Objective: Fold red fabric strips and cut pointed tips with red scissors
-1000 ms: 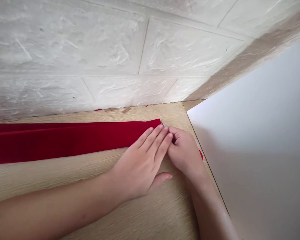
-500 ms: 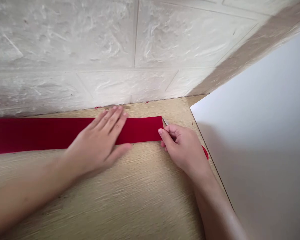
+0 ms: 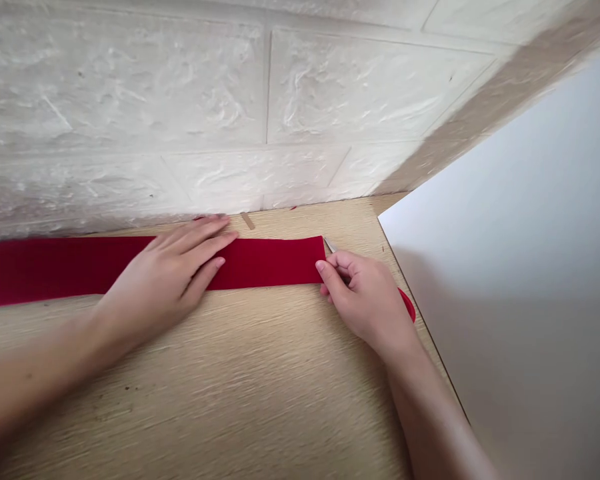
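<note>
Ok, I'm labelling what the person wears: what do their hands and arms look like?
The left hand and right hand are bare, with no gloves, rings or watch showing. No sleeve shows on the left forearm or right forearm. The right thumbnail looks short.

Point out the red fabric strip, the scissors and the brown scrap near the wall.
Red fabric strip (image 3: 275, 262): head view, uncovered stretch near its right end.
Scissors (image 3: 331, 245): head view, exposed metal tip.
Brown scrap (image 3: 249, 221): head view, middle of its upper face.
</note>
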`<state>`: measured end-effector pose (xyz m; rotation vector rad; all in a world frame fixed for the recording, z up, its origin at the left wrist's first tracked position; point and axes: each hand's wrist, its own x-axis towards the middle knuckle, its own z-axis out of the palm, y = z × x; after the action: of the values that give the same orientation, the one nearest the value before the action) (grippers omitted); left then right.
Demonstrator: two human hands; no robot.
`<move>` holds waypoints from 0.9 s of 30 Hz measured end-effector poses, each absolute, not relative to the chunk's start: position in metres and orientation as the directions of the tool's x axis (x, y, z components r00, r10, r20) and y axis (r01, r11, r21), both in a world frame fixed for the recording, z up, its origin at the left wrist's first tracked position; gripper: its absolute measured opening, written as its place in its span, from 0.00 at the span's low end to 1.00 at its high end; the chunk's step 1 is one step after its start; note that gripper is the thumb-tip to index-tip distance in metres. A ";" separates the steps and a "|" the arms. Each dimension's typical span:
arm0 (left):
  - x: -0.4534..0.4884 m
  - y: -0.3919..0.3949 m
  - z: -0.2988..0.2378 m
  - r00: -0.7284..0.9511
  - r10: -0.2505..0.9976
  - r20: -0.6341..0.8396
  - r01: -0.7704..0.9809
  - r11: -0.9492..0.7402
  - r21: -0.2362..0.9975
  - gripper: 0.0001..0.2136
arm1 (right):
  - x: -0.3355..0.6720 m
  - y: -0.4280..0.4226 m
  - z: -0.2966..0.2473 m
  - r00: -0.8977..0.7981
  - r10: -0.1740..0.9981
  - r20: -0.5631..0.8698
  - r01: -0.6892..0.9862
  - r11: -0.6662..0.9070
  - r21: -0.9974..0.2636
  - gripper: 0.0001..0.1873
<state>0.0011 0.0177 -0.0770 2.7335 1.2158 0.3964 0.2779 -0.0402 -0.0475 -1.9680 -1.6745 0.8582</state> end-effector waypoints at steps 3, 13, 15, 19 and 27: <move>-0.005 0.023 -0.069 0.621 0.738 0.266 0.713 -0.672 0.201 0.18 | 0.279 -0.041 -0.048 0.086 0.978 -0.189 0.725 -0.191 -0.662 0.18; -0.015 0.038 -0.063 0.582 0.790 0.191 0.738 -0.612 0.284 0.17 | 0.279 -0.041 -0.042 0.075 0.970 -0.231 0.724 -0.212 -0.657 0.19; -0.017 0.034 -0.061 0.562 0.814 0.144 0.761 -0.577 0.296 0.18 | 0.279 -0.042 -0.041 0.054 0.974 -0.219 0.730 -0.188 -0.658 0.19; -0.026 0.016 -0.055 0.525 0.851 -0.017 0.794 -0.482 0.369 0.18 | 0.279 -0.045 -0.042 0.001 0.984 -0.177 0.751 -0.118 -0.650 0.19; -0.010 0.003 -0.041 0.683 0.720 0.123 0.710 -0.694 0.114 0.20 | 0.284 -0.047 -0.049 -0.147 0.989 -0.023 0.781 0.102 -0.616 0.17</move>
<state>-0.0100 0.0030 -0.0412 2.8292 1.2029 0.2439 0.2840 -0.0475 -0.0489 -1.7298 -1.9896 0.7074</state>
